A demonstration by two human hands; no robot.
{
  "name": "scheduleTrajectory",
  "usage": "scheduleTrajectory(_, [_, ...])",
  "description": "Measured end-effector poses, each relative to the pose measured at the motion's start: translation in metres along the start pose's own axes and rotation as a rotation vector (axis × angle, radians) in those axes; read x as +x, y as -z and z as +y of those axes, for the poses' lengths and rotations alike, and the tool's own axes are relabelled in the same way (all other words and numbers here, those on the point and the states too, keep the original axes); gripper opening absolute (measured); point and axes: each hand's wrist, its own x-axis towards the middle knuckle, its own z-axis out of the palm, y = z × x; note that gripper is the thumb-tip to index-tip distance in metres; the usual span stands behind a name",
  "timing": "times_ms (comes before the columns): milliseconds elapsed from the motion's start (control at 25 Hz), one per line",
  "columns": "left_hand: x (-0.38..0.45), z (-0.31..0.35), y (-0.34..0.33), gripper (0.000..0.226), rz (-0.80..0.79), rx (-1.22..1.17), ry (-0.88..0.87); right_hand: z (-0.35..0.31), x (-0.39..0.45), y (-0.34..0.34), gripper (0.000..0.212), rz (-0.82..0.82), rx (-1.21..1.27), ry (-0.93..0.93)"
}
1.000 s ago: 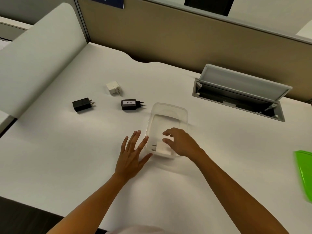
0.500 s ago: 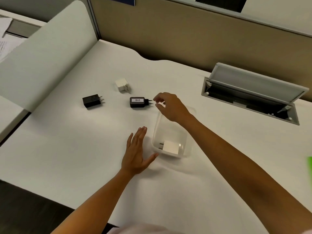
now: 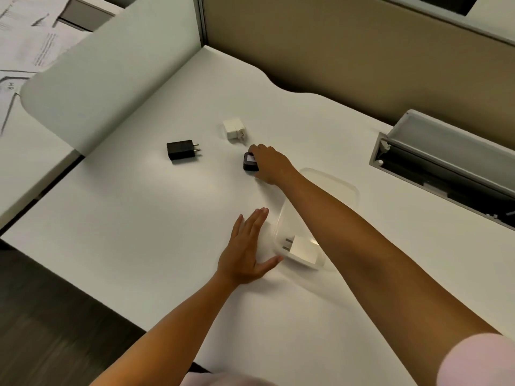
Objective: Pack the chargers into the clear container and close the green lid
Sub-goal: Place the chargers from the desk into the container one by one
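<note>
A clear container lies on the white desk with one white charger inside its near end. My right hand reaches past it and closes on a black labelled charger on the desk. To its left a second black charger lies alone, and a small white charger sits just behind. My left hand rests flat and open beside the container's near left corner, its thumb touching the container. The green lid is out of view.
An open grey cable hatch is set into the desk at the right. A tan partition runs along the back and a rounded white divider along the left. Papers lie beyond the divider.
My right hand left the container, reached forward and left, and closed on the black labelled charger. The view shifted, so the green lid dropped out of sight. My left hand stayed by the container.
</note>
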Motion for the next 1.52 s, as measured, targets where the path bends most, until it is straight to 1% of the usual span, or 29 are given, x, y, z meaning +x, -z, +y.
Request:
scheduleTrajectory(80, [0.001,0.000,0.000,0.098,0.000,-0.009,0.004,0.003,-0.003,0.003,0.039,0.025,0.050,0.008])
scheduleTrajectory(160, [0.001,0.000,0.000,0.097,0.011,-0.020,0.014,0.005,-0.013,0.013,0.037,0.040,0.157,0.024])
scheduleTrajectory(240, [0.001,0.001,0.001,0.097,0.009,-0.025,0.017,0.005,-0.032,0.032,0.048,0.110,0.404,0.010])
scheduleTrajectory(320, [0.000,0.002,0.002,0.097,0.011,-0.020,0.015,0.009,-0.059,0.054,0.056,0.242,0.715,-0.052])
scheduleTrajectory(400, [0.000,0.003,0.003,0.098,0.009,-0.014,0.017,0.021,-0.094,0.071,0.048,0.343,0.883,-0.134])
scheduleTrajectory(440, [0.000,0.003,0.003,0.099,0.012,-0.012,0.019,0.030,-0.112,0.075,0.042,0.334,0.914,-0.184])
scheduleTrajectory(480, [0.000,0.004,0.003,0.099,0.015,-0.013,0.019,0.039,-0.132,0.075,0.038,0.296,0.916,-0.244])
scheduleTrajectory(560, [0.000,0.005,0.003,0.099,0.020,-0.023,0.014,0.055,-0.167,0.067,0.037,0.220,0.877,-0.389])
scheduleTrajectory(640, [-0.001,0.006,0.004,0.101,0.030,-0.032,-0.007,0.063,-0.190,0.048,0.042,0.184,0.846,-0.500])
scheduleTrajectory(680, [-0.002,0.007,0.004,0.102,0.035,-0.032,-0.022,0.064,-0.196,0.037,0.046,0.166,0.829,-0.516])
scheduleTrajectory(760, [-0.005,0.007,0.005,0.099,0.055,-0.018,-0.068,0.061,-0.201,0.014,0.054,0.159,0.779,-0.485])
scheduleTrajectory(800, [-0.005,0.007,0.005,0.096,0.068,0.000,-0.095,0.058,-0.202,0.004,0.055,0.178,0.784,-0.464])
scheduleTrajectory(920, [-0.005,0.009,0.006,0.085,0.065,0.057,-0.129,0.050,-0.204,-0.015,0.047,0.240,0.914,-0.420])
scheduleTrajectory(1000, [-0.005,0.010,0.006,0.081,0.047,0.070,-0.119,0.049,-0.207,-0.019,0.043,0.217,0.897,-0.385])
scheduleTrajectory(1080, [-0.005,0.009,0.007,0.079,0.038,0.074,-0.120,0.051,-0.210,-0.020,0.045,0.144,0.814,-0.377])
scheduleTrajectory(1200, [-0.005,0.010,0.007,0.080,0.021,0.060,-0.125,0.053,-0.209,-0.025,0.052,0.019,0.596,-0.400])
scheduleTrajectory(1280, [-0.005,0.011,0.007,0.080,0.020,0.052,-0.113,0.051,-0.206,-0.027,0.048,0.026,0.526,-0.429])
scheduleTrajectory(1360, [-0.004,0.012,0.008,0.081,0.015,0.046,-0.097,0.051,-0.202,-0.026,0.051,0.042,0.498,-0.445])
scheduleTrajectory(1440, [-0.004,0.012,0.008,0.082,0.007,0.041,-0.083,0.051,-0.200,-0.026,0.050,0.000,0.418,-0.423])
scheduleTrajectory(1520, [-0.004,0.012,0.008,0.082,0.007,0.041,-0.079,0.049,-0.197,-0.028,0.045,-0.071,0.340,-0.401])
